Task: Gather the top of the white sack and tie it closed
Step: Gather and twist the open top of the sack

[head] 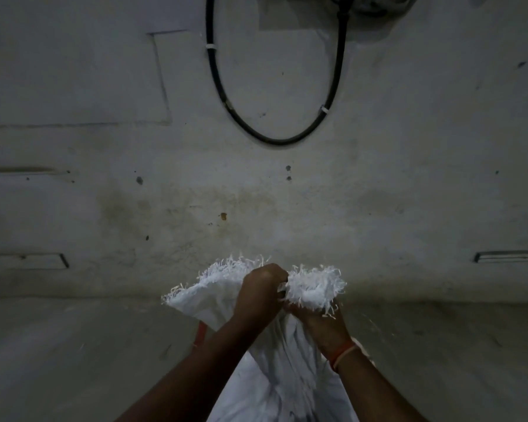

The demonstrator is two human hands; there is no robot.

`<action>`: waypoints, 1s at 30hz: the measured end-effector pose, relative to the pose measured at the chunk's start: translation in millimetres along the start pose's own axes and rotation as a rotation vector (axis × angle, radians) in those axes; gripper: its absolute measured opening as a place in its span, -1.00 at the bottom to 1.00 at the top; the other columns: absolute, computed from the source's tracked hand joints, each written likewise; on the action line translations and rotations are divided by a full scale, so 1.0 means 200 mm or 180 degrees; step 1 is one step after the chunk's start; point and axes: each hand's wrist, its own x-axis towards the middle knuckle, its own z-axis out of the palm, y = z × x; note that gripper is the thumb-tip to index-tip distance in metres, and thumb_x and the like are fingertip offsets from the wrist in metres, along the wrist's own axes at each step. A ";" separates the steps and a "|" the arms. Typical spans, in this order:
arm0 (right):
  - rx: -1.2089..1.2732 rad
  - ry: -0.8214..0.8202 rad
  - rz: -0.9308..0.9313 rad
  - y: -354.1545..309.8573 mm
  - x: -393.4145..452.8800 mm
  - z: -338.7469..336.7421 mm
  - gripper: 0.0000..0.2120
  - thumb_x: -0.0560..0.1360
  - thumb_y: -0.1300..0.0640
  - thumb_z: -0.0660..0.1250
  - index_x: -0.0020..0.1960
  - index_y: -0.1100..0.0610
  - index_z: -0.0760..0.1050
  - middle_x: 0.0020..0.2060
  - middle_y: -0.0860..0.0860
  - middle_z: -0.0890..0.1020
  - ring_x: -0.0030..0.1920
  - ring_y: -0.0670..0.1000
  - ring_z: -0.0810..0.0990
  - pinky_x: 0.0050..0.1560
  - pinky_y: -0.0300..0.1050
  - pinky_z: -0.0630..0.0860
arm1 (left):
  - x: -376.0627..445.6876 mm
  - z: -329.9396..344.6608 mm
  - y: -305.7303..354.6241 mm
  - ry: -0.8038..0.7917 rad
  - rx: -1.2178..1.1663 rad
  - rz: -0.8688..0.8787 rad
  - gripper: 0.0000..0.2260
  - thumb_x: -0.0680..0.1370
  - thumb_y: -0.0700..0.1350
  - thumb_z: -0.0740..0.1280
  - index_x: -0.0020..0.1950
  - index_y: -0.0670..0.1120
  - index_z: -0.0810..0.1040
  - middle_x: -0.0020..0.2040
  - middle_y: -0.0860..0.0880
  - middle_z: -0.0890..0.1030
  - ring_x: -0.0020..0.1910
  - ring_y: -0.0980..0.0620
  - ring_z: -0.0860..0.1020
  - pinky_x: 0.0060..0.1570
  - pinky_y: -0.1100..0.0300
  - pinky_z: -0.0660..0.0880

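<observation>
A white woven sack (282, 373) stands upright in front of me, its body creased and drawn in below its top. The frayed top edge (314, 287) sticks up in two tufts, one left and one right. My left hand (261, 292) is closed over the sack's top from above, between the tufts. My right hand (316, 319) grips the bunched fabric just under the right tuft, partly hidden by the fringe. An orange thread band circles my right wrist. I see no separate tie string.
A stained grey concrete wall (195, 193) faces me, with a black cable loop (275, 138) fixed high on it. Bare concrete floor (73, 345) lies around the sack. An orange strip (200, 333) shows behind my left forearm.
</observation>
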 end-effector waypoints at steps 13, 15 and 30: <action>0.0558 0.0620 0.0365 0.15 0.01 -0.07 -0.69 0.48 0.47 0.37 0.08 0.12 0.57 -0.07 -0.09 0.71 -0.11 -0.28 0.68 -0.03 -0.37 0.58 | -0.30 -0.05 -0.15 -0.0248 0.0135 0.0083 -0.70 0.44 -0.10 0.54 0.11 -0.03 0.56 0.54 0.00 0.32 -0.13 0.14 0.63 -0.29 0.34 0.45; 0.0591 0.0651 0.0465 0.15 0.00 -0.07 -0.68 0.47 0.47 0.37 -0.03 0.06 0.58 -0.22 -0.17 0.74 -0.18 -0.25 0.68 -0.10 -0.35 0.60 | -0.35 -0.04 -0.15 -0.0252 0.0113 -0.0069 -0.63 0.43 -0.12 0.55 0.16 -0.01 0.52 0.55 0.02 0.28 -0.20 0.14 0.64 -0.34 0.36 0.42; 0.0636 0.0492 0.0972 0.21 -0.04 -0.16 -0.90 0.56 0.41 0.29 0.03 0.32 0.54 -0.06 0.24 0.63 -0.08 0.17 0.60 -0.25 -0.35 0.58 | -0.13 -0.01 -0.19 -0.0726 0.0162 -0.0076 -0.69 0.48 -0.05 0.49 0.18 -0.05 0.54 0.64 -0.07 0.13 0.18 -0.06 0.63 0.07 0.12 0.59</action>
